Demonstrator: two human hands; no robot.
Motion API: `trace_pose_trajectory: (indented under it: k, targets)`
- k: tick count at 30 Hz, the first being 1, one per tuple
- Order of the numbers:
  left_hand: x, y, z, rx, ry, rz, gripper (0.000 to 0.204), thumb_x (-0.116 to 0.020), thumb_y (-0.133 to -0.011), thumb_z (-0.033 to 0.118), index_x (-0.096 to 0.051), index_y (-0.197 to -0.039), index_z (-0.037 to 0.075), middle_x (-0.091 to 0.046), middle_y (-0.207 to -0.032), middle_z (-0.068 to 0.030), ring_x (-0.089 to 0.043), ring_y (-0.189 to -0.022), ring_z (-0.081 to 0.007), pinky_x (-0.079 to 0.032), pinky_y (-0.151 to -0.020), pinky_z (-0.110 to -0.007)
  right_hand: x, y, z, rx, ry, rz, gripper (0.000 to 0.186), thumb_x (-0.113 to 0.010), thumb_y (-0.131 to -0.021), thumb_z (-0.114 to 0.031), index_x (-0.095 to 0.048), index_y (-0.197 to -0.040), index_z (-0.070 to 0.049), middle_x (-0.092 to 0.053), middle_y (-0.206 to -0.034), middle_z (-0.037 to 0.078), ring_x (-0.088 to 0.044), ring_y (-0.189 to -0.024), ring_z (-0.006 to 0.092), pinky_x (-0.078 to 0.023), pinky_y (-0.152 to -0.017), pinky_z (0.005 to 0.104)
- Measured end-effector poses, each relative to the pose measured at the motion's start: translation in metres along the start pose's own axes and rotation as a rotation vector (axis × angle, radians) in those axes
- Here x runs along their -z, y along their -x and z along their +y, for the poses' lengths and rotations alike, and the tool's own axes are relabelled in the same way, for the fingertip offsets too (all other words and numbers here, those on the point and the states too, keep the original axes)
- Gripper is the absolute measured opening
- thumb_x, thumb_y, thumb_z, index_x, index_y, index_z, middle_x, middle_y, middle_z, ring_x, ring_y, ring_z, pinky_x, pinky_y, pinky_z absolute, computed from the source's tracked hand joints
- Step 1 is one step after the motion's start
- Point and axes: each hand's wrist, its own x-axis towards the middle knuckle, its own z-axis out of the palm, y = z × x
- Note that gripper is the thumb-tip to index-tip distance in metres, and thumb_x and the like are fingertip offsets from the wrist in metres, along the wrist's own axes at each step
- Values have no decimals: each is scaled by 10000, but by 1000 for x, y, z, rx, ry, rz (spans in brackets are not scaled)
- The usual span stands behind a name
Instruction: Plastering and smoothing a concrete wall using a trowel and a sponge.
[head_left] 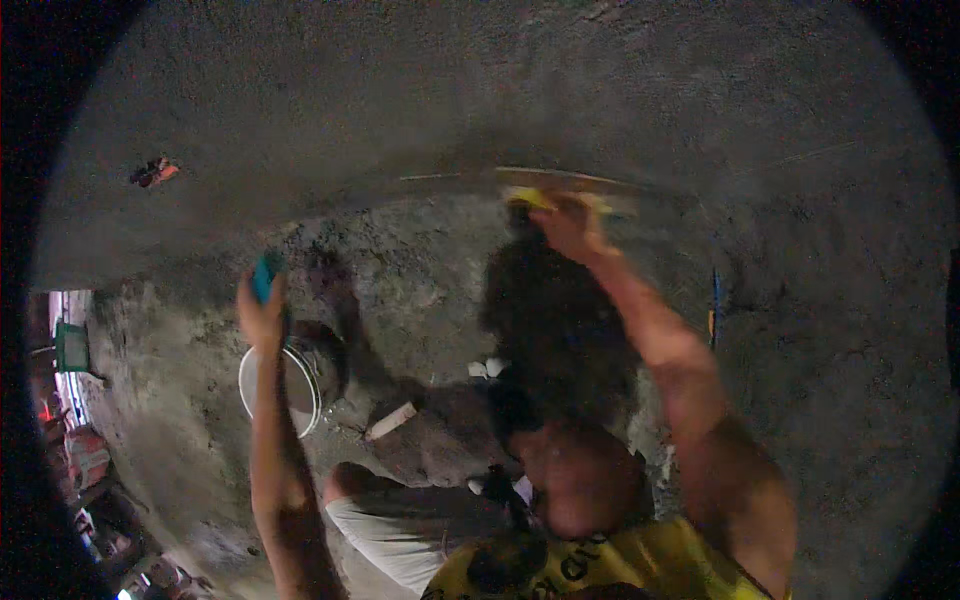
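Observation:
My left hand (262,318) is raised above the bucket, its fingers closed around a small teal block (266,276) whose kind I cannot make out. My right hand (572,228) reaches far forward to where the grey wall meets the floor. It grips a yellow piece (530,197), blurred and partly covered by the fingers, so its kind is unclear. Just beyond that hand, a thin light-brown strip (570,180) runs along the foot of the wall. A white-rimmed bucket (246,392) sits on the floor behind my left forearm.
Rough grey plaster covers the wall (480,90); an orange and dark fitting (155,173) shows at its left. A pale wooden piece (390,421) and small white lumps (487,369) lie on the floor. A blue strip (716,300) is at right, a green-framed object (72,347) far left.

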Motion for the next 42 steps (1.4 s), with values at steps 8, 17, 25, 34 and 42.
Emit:
trace_pose_trajectory:
  k: [8, 17, 25, 34, 42]
  targets:
    - [-19, 43, 55, -122, 61, -195, 458, -738, -747, 195, -610, -1170, 74, -642, -1117, -162, -622, -1043, -307, -489, -885, -401, -68, -54, -100, 225, 214, -52, 363, -625, -871, -358, -598, -1091, -71, -672, -910, 153, -647, -848, 342, -492, -680, 492]
    - [50, 10, -6, -38, -83, 80, 540, -744, -747, 223, -568, -1226, 46, -607, -1168, -190, -560, -1098, -351, -437, -944, -435, -39, -17, -38, 147, 131, -59, 357, -630, -871, -342, -609, -1023, -20, -652, -878, 195, -641, -831, 343, -482, -730, 480]
    - [50, 88, 25, 29, 52, 27, 453, -734, -780, 260, -578, -1163, 73, -613, -1107, -173, -585, -1025, -328, -460, -870, -400, -116, -88, -133, 305, 204, -141, 398, -625, -880, -373, -597, -1070, -23, -657, -787, 154, -643, -702, 344, -503, -656, 456]
    - [100, 137, -53, 105, -121, 334, 469, -736, -765, 253, -563, -1168, 88, -561, -1173, -169, -515, -1101, -370, -422, -925, -459, -39, -50, -74, 223, 334, -224, 376, -573, -915, -347, -597, -1070, -5, -643, -789, 207, -644, -730, 379, -481, -628, 488]
    - [58, 158, -59, 64, -55, -170, 532, -717, -779, 346, -531, -1215, 103, -565, -1161, -146, -520, -1104, -367, -444, -921, -464, -117, -99, -166, 167, 334, -332, 484, -530, -928, -416, -530, -1178, -2, -664, -872, 218, -648, -798, 396, -498, -692, 485]
